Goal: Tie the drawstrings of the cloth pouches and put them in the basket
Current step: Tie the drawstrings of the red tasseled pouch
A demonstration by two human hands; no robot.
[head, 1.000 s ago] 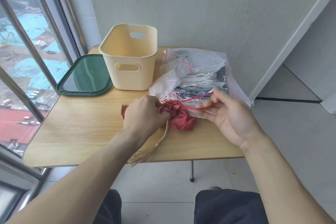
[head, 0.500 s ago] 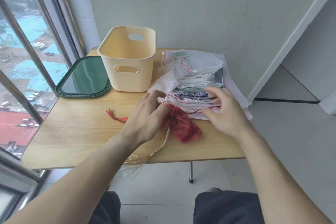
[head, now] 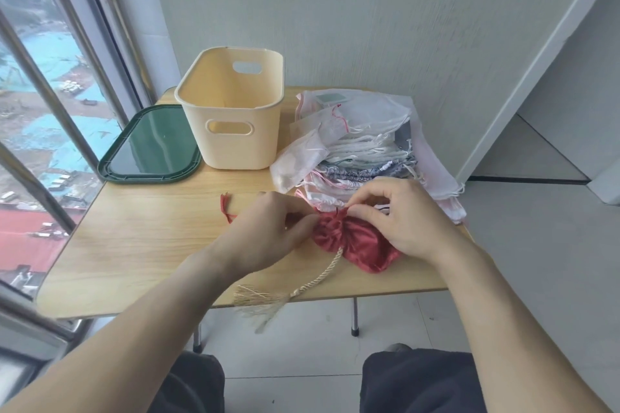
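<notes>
The wooden bench [head: 141,245] carries everything within an easy forward reach of the seated person, which looks like the reason the work is laid out along its near and right side. Toward the far middle stands the cream plastic basket [head: 231,131], open-topped and, as far as its inside shows, without a pouch in it yet; standing just beyond the working spot, it should take a finished pouch with one short lift. Left of it lies a dark green tray [head: 151,151], flat and unused. To the right of the basket sits the heap of untied cloth pouches [head: 362,151], mostly white mesh and patterned fabric, stacked so the next one can be drawn toward the near edge. The red satin pouch [head: 362,245] lies on the bench just in front of that heap, its gathered mouth turned left and puckered tight. The left hand [head: 265,231] has its fingers curled at the mouth, pinching the red drawstring [head: 224,208], whose loose end trails left across the wood. The right hand [head: 402,221] pinches at the neck from the far side, probably working the other cord into a knot. A cream tasselled cord [head: 318,282] runs from the pouch over the near edge.
</notes>
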